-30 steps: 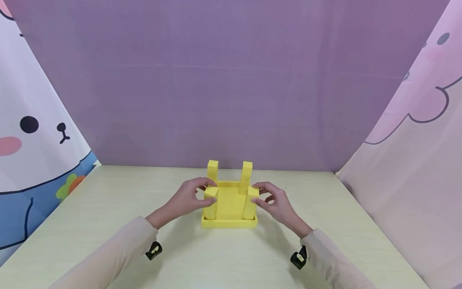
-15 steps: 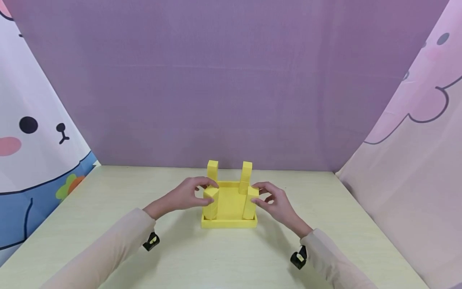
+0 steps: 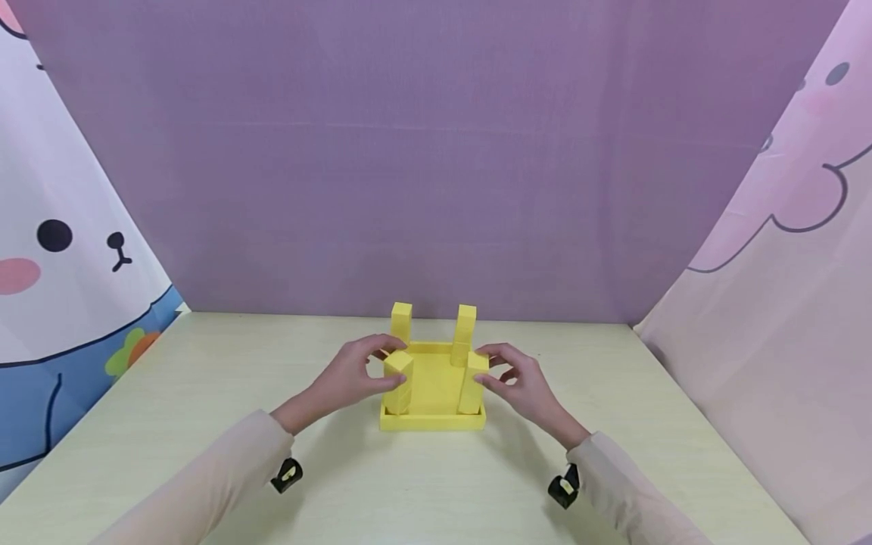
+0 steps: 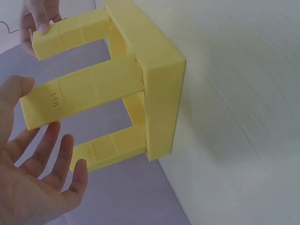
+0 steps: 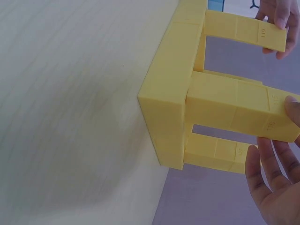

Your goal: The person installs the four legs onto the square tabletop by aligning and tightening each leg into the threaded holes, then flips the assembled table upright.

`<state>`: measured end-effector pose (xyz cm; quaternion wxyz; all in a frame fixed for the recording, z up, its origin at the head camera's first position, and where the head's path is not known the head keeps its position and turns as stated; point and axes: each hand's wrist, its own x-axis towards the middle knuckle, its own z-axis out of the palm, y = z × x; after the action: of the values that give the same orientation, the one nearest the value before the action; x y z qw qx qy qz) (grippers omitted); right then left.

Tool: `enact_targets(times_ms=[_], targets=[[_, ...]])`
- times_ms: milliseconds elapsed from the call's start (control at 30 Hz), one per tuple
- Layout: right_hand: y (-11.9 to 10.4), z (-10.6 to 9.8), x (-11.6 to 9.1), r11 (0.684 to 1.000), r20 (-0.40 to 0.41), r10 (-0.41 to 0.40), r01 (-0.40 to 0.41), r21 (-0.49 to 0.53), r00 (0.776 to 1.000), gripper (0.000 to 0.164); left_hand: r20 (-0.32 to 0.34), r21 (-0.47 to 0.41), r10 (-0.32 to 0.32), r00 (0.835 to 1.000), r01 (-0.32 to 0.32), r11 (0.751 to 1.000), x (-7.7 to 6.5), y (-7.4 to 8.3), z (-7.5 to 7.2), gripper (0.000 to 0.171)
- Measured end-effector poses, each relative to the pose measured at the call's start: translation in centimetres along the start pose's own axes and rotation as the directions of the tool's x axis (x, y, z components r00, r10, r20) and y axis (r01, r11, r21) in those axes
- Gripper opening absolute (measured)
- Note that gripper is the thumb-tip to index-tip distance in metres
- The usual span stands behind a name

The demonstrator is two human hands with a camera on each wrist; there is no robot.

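A shallow yellow tray (image 3: 432, 422) with a raised rim lies on the table, with a square yellow post upright at each corner. My left hand (image 3: 349, 372) pinches the top of the near left post (image 3: 398, 390) between thumb and fingers. This post stands twisted, one edge turned toward me; in the left wrist view its face (image 4: 77, 91) bears the number 118. Opposite, my right hand (image 3: 524, 380) pinches the near right post (image 3: 471, 387) near its top, thumb on the near side. Each post's foot sits inside the tray rim.
Behind the hands rise the far left post (image 3: 401, 322) and the far right post (image 3: 465, 327). A pale wood-grain table (image 3: 436, 484) carries everything. A purple cloth (image 3: 409, 166) hangs at its back edge, with printed curtains on both sides.
The near left post has turned about its upright axis under my left fingers. My left wrist rose a little, then came back down. My right hand and the tray stay put.
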<state>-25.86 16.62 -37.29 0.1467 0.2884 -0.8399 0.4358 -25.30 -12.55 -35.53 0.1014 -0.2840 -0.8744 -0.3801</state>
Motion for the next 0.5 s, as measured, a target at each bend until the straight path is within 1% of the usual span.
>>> enact_targets(times_ms=[67, 167, 333, 500], targets=[[0.0, 0.0, 0.0, 1.000, 0.000, 0.002, -0.002, -0.002, 1.000, 0.037, -0.011, 0.001, 0.003, 1.000, -0.003, 1.000, -0.1, 0.1, 0.0, 0.040], [-0.1, 0.0, 0.0, 1.000, 0.002, 0.006, -0.006, 0.000, 1.000, 0.037, 0.003, -0.001, 0.019, 1.000, -0.019, 1.000, -0.1, 0.1, -0.2, 0.039], [-0.2, 0.0, 0.0, 1.000, 0.001, 0.008, -0.008, 0.004, 1.000, 0.037, 0.090, -0.009, 0.054, 0.994, -0.054, 0.999, 0.4, -0.4, -0.7, 0.038], [-0.2, 0.0, 0.0, 1.000, 0.002, 0.013, -0.013, 0.002, 1.000, 0.036, 0.187, -0.034, 0.083, 0.979, -0.078, 0.996, 0.9, -0.9, -1.3, 0.039]])
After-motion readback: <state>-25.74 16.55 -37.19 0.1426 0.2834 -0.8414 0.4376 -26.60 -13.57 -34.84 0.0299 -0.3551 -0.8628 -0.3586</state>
